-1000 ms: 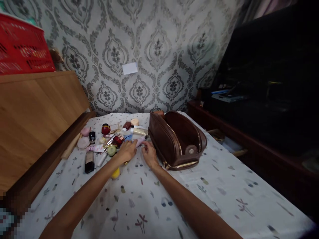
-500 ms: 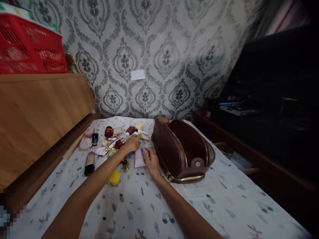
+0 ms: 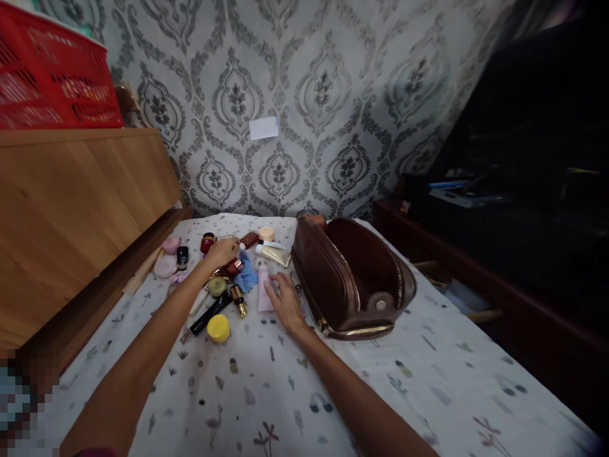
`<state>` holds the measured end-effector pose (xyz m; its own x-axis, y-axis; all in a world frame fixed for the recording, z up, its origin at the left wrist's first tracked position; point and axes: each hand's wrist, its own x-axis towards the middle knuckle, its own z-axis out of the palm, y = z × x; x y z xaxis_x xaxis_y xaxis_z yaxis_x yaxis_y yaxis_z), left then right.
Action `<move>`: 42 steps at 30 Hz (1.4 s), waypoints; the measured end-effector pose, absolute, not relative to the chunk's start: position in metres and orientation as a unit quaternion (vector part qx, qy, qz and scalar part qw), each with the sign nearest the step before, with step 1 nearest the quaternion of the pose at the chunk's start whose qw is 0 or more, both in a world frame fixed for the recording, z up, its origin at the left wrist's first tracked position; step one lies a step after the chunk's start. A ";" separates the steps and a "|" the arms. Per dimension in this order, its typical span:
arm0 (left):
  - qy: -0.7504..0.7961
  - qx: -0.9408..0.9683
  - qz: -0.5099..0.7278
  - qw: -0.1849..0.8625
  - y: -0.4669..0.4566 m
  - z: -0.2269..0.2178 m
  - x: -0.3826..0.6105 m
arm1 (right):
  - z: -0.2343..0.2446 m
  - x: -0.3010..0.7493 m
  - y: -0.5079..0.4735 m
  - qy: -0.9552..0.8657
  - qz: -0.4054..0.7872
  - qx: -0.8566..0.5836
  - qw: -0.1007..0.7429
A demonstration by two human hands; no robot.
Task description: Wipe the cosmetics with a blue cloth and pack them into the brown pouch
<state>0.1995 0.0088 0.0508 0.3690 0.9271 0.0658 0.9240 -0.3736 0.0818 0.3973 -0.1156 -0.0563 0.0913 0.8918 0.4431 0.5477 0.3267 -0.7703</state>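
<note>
My left hand reaches over the spread of cosmetics, its fingers stretched toward the white-capped brown bottle; I see nothing held in it. My right hand rests with fingers apart at the right edge of a pale pink tube. Between the hands lies a crumpled blue cloth. A cream tube lies farther back. Nearer to me are a gold and black lipstick, a black tube, a round green container and a yellow jar.
A brown cosmetic bag stands unzipped right of my right hand. At the left are a black nail polish bottle, pink round containers and a red jar. A wooden cabinet borders the left side; a patterned wall stands behind.
My left hand has moved left and away from the pale pink tube, uncovering the blue cloth and cream tube. My right hand stays beside the pink tube. The view has shifted slightly.
</note>
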 end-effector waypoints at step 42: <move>0.657 0.569 0.459 0.185 0.010 0.024 0.116 | -0.061 0.422 -0.144 -0.709 0.141 -0.544 0.426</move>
<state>0.1159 0.0100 0.0245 -0.2848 0.9169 0.2797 0.5771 -0.0690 0.8138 0.4221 -0.1439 -0.0608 -0.0446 0.8916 0.4506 0.6509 0.3681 -0.6639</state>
